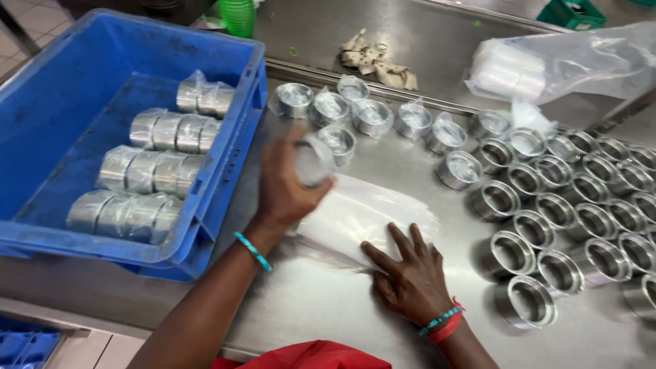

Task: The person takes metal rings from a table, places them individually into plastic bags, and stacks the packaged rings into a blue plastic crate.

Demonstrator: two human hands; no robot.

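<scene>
My left hand (283, 184) grips a metal ring wrapped in a clear plastic bag (313, 161), lifted just above the steel table (328, 301). Flat on a stack of clear plastic bags (359, 215) lies my right hand (410, 277), fingers spread. Behind the stack stand several bagged metal rings (372, 116). Several bare metal rings (547, 205) stand in rows to the right.
A blue plastic crate (75, 89) at the left holds rows of bagged rings (147, 171). A large clear bag (567, 65) lies at the back right. A crumpled rag (379, 61) and a green cup (239, 15) sit at the back.
</scene>
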